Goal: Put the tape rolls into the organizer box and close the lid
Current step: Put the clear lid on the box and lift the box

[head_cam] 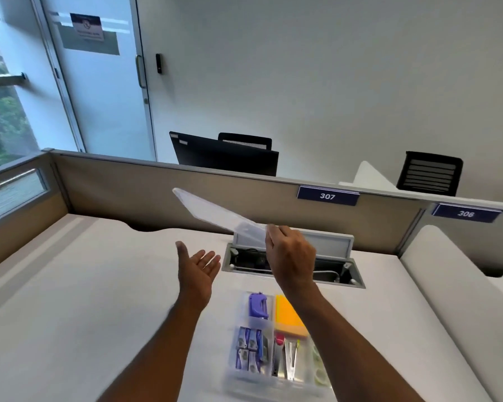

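Note:
A clear plastic organizer box (238, 375) sits on the white desk, near the bottom middle of the view, with no lid on it. Its compartments hold a purple hole punch (258, 305), an orange pad (288, 317), small staple boxes (249, 348) and staplers. Clear tape rolls (320, 368) show faintly in its right compartment, partly hidden by my right forearm. My right hand (291, 256) pinches one end of the clear lid (215, 211), which is held tilted in the air above the desk. My left hand (196, 269) is open, palm up, below the lid.
An open cable well with a raised flap (331, 245) is set into the desk behind the box. A beige partition (157, 195) with number plates 307 and 306 runs along the back. A curved white divider (447, 271) stands at the right.

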Demonstrator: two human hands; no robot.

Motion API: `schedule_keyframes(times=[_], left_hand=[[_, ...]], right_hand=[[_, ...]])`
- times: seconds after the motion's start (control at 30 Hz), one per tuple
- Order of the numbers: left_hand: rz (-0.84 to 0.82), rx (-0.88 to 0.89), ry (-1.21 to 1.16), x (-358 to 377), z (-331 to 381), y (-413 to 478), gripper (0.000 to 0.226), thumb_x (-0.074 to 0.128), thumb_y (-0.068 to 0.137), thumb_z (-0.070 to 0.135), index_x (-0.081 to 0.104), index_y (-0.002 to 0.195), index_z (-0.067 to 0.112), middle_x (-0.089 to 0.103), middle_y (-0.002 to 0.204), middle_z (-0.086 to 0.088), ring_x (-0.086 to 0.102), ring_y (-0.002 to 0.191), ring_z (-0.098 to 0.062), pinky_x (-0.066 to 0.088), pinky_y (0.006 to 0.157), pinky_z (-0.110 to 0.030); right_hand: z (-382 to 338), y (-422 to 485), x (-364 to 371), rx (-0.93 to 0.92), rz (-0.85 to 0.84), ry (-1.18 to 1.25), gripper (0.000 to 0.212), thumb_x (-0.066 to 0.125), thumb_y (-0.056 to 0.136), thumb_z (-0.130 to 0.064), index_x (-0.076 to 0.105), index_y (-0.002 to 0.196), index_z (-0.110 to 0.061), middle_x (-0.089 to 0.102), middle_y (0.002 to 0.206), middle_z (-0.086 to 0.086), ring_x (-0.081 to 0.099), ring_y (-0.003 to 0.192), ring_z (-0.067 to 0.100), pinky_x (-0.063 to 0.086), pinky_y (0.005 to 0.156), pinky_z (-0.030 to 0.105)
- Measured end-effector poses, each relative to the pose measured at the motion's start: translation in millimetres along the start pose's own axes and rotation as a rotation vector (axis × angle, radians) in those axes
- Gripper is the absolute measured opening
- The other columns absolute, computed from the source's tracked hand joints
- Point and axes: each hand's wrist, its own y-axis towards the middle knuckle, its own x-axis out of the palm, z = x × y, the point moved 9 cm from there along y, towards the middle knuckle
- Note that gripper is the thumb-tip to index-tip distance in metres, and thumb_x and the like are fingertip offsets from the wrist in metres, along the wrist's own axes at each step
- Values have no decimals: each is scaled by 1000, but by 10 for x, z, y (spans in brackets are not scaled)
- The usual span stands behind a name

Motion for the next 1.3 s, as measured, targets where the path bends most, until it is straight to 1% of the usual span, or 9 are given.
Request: schedule_keyframes(times=[0.17,0.33,0.47,0.67,0.8,0.9,1.1,1.23,1.3], left_hand=[[-95,-94,-250,-8,91,157,103,43,77,80,33,136,-4,48,133,-27,53,116,-42,42,104,-46],[-89,-198,-108,-32,-110,181,48,62,88,31,48,110,-10,64,108,-30,67,96,-39,58,83,-42],[-46,-167,38,-138,-278,189,13,44,82,-2,54,89,-8,63,105,-28,69,89,-39,56,84,-40],[-98,-189,360,-139,-579,131,27,43,95,3,53,116,-9,57,122,-21,60,104,-38,50,92,-40],[-121,-273,357,-162,-832,50,22,41,93,-5,55,109,-6,62,115,-22,65,98,-38,49,94,-44],[-77,-314,371,-296,-969,-8,20,41,92,-9,58,101,-6,69,99,-24,71,83,-35,60,76,-39],[-1,-195,758,-363,-974,-185,28,52,95,12,53,68,4,55,59,-12,49,47,-16,43,50,-24],[139,52,1223,-337,-785,-221,37,58,94,24,64,71,-4,67,74,-22,57,64,-32,51,69,-41],[123,103,1400,-255,-791,-260,42,52,96,26,63,69,-4,70,81,-25,62,72,-37,50,77,-41]], right_hand=[[397,-325,84,-119,24,-35,8,72,81,-16,69,89,-16,71,73,3,58,60,19,48,51,27],[717,-551,127,-142,13,-9,15,73,80,-19,72,95,-15,75,81,1,62,68,19,48,60,26],[1016,-709,256,-87,-125,142,24,65,78,-3,72,98,-13,74,94,4,67,82,22,54,71,28],[1899,-959,457,627,-153,434,19,48,92,-9,62,104,-6,60,103,11,58,91,23,46,70,25],[2249,-1229,809,1073,-372,638,16,43,93,-13,52,81,-9,58,83,13,51,70,23,40,57,25],[2313,-1547,953,1327,-503,841,11,51,86,-4,56,76,-6,58,67,12,46,48,19,36,46,20],[2404,-1759,919,1124,-563,684,34,49,94,-18,52,127,-11,72,89,22,54,45,15,36,35,19],[2438,-1930,928,1069,-578,623,38,50,92,-17,56,129,-13,69,108,21,55,51,14,37,33,14],[2441,-1999,911,1061,-581,601,38,49,90,-17,59,127,-15,67,118,18,61,72,21,49,53,21]])
